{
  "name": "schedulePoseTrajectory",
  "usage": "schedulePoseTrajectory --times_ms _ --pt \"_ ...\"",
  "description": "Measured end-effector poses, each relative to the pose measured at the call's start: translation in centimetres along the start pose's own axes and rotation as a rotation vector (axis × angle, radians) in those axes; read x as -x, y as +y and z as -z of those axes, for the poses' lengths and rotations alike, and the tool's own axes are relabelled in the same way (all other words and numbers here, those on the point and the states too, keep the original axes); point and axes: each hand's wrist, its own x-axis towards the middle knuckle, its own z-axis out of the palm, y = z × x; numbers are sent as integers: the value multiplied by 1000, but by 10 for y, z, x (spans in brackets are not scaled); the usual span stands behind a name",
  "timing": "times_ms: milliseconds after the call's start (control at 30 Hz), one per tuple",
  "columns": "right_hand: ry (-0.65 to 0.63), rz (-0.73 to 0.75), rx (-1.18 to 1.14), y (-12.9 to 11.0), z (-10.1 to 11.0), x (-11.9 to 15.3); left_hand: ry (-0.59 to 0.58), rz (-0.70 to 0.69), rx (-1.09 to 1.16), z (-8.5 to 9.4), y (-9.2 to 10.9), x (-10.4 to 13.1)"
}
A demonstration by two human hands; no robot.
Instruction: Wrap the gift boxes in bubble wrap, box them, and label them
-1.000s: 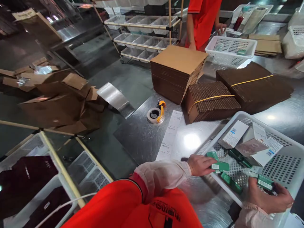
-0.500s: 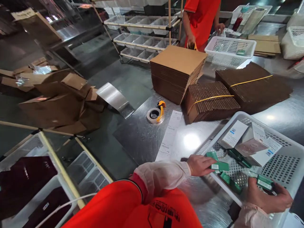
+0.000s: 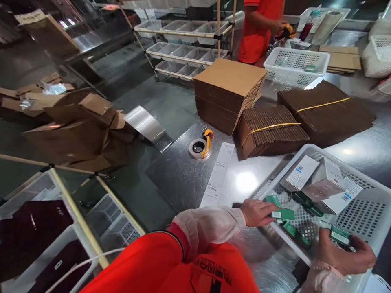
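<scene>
My left hand (image 3: 258,212) reaches over the near left rim of a white plastic basket (image 3: 368,211), fingers closed on a small green box (image 3: 285,214) with a white label. At the basket's near right side, my right hand (image 3: 342,255) grips another small green box (image 3: 340,235) between thumb and fingers. More green boxes lie in the basket between my hands, one of them a dark green box (image 3: 305,203). Several larger white boxes (image 3: 302,173) lean together in the far part of the basket.
A tape dispenser (image 3: 199,147) and a strip of printed labels (image 3: 218,173) lie on the metal table left of the basket. Stacked cardboard (image 3: 227,95) and strapped bundles (image 3: 275,130) stand behind. Across the table, a person in orange (image 3: 255,34) stands near another white basket (image 3: 296,65).
My hands and the boxes in them look unchanged. Across the table, the other person's hand has lifted an orange and black tool from beside the cardboard stack, over towards the far basket.
</scene>
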Motion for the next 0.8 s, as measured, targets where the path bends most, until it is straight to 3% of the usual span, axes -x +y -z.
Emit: schedulePoseTrajectory --times_ms 433,800 --pt "77 -14 -68 0 -6 0 23 0 16 -1 0 1" --pt "50 -60 -134 -3 -3 1 -26 0 12 -4 -3 2"
